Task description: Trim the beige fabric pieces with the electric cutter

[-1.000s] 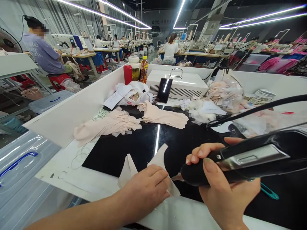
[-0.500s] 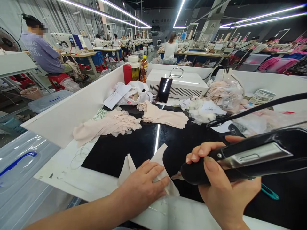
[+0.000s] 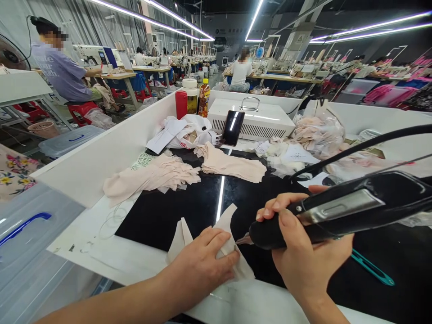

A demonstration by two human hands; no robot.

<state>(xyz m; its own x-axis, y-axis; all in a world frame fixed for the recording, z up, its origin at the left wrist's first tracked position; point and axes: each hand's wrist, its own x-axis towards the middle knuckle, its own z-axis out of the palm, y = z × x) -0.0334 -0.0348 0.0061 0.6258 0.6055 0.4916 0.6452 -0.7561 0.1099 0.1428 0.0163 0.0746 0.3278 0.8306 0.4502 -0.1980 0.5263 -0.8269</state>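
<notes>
Firmly, my right hand (image 3: 308, 257) grips a black handheld tool (image 3: 364, 207), its tip (image 3: 244, 239) by the pale fabric piece (image 3: 227, 219) under my left hand (image 3: 205, 255), whose pinch I can't confirm; beyond, a beige fabric stack (image 3: 234, 164) lies on the table (image 3: 91, 243).

black tool (image 3: 351, 210) — rear cut off by right edge | pale fabric (image 3: 228, 220) — partly hidden (left fingers (image 3: 218, 243) over it)
</notes>
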